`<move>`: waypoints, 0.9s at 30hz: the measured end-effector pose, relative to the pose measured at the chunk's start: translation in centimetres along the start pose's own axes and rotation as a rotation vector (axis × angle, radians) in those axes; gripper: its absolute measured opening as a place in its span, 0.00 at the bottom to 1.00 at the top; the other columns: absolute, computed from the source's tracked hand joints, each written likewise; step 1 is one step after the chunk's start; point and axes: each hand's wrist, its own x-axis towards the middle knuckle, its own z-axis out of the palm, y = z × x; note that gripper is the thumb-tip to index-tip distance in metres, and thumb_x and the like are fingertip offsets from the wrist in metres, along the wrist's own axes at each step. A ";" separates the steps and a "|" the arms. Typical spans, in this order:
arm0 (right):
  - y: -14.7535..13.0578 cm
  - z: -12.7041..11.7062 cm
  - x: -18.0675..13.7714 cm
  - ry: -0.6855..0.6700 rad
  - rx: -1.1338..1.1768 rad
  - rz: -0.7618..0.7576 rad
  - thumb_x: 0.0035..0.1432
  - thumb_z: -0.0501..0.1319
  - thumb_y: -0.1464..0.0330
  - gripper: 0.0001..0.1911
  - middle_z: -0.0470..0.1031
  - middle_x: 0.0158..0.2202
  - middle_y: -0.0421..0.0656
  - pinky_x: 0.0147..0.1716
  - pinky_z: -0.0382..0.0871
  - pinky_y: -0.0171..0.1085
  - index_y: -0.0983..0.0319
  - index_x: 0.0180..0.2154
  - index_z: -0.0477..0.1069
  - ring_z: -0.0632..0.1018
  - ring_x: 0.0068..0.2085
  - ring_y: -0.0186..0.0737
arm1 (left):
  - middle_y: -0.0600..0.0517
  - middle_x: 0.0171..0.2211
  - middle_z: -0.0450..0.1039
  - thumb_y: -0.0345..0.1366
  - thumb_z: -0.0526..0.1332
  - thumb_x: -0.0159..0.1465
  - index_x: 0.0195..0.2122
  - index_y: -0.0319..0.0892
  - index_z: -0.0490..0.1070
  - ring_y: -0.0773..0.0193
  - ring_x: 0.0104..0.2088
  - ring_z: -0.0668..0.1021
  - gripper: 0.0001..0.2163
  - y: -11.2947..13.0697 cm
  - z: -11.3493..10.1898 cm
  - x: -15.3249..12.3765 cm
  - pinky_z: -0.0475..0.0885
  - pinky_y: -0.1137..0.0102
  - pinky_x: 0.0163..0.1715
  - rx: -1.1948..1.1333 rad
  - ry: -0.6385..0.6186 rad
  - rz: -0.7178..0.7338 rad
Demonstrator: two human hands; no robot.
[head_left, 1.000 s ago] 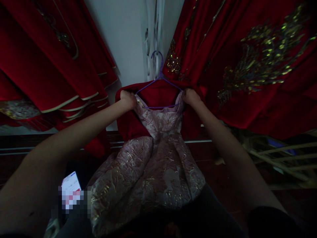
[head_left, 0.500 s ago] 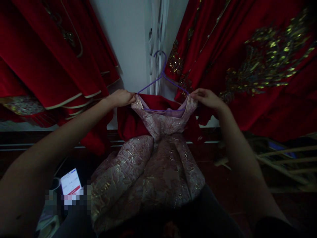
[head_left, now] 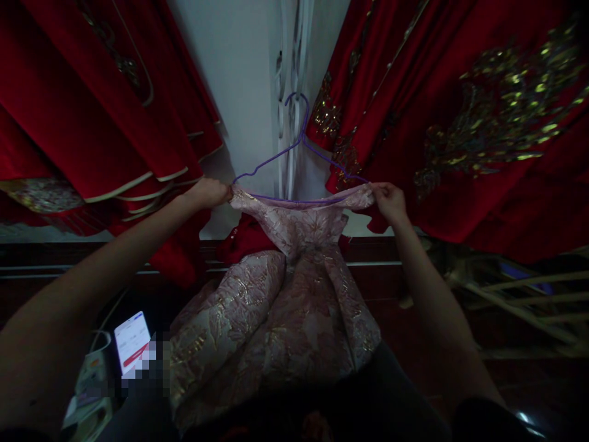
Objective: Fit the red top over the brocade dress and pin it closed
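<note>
Your lap, dark-clad, nearer you than your left fingers and right fingers: bears the skirt of one pink brocade dress. Floor, dark reddish, below your right fingers; slatted wooden frame low to their right, footing unclear.
</note>
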 end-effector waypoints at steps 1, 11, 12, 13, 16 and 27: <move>0.5 -0.2 -0.9 -0.036 0.014 0.042 0.54 0.58 0.53 0.20 0.78 0.34 0.53 0.36 0.74 0.44 0.65 0.35 0.71 0.79 0.35 0.45 | 0.34 0.37 0.77 0.40 0.45 0.67 0.42 0.35 0.74 0.45 0.39 0.79 0.20 0.1 0.9 -0.7 0.67 0.62 0.34 0.005 -0.040 0.043; -2.9 -1.9 -10.7 -0.346 -0.005 -0.146 0.60 0.56 0.52 0.17 0.77 0.34 0.45 0.35 0.73 0.40 0.59 0.37 0.69 0.78 0.36 0.43 | 0.41 0.39 0.74 0.40 0.42 0.71 0.46 0.33 0.65 0.56 0.39 0.76 0.17 4.6 -1.9 -2.6 0.65 0.68 0.34 -0.002 0.219 0.239; -3.7 -2.1 -10.9 -0.320 -0.054 -0.186 0.61 0.55 0.53 0.16 0.77 0.36 0.46 0.36 0.73 0.41 0.59 0.38 0.69 0.78 0.37 0.43 | 0.41 0.40 0.73 0.39 0.41 0.71 0.45 0.33 0.65 0.56 0.40 0.76 0.18 5.4 -3.0 -2.0 0.66 0.68 0.35 -0.007 0.287 0.237; -4.5 -2.3 -11.0 -0.299 -0.108 -0.224 0.62 0.54 0.55 0.15 0.77 0.37 0.46 0.37 0.72 0.41 0.59 0.40 0.68 0.78 0.37 0.44 | 0.41 0.40 0.73 0.39 0.40 0.71 0.45 0.33 0.65 0.55 0.41 0.76 0.18 6.3 -4.1 -1.3 0.66 0.67 0.35 -0.021 0.353 0.245; -6.5 -2.4 -10.7 -0.252 -0.209 -0.303 0.64 0.53 0.58 0.13 0.77 0.38 0.46 0.37 0.72 0.42 0.58 0.42 0.68 0.78 0.36 0.44 | 0.40 0.43 0.72 0.36 0.42 0.71 0.46 0.33 0.67 0.54 0.45 0.74 0.17 9.7 -6.1 0.9 0.68 0.64 0.40 -0.114 0.498 0.334; -4.2 -1.9 -9.9 0.010 -0.145 -0.283 0.63 0.53 0.63 0.10 0.76 0.39 0.49 0.40 0.73 0.45 0.60 0.43 0.65 0.78 0.39 0.44 | 0.39 0.46 0.70 0.34 0.52 0.66 0.42 0.34 0.72 0.51 0.50 0.69 0.12 21.5 0.9 3.9 0.64 0.56 0.53 -0.521 0.765 0.136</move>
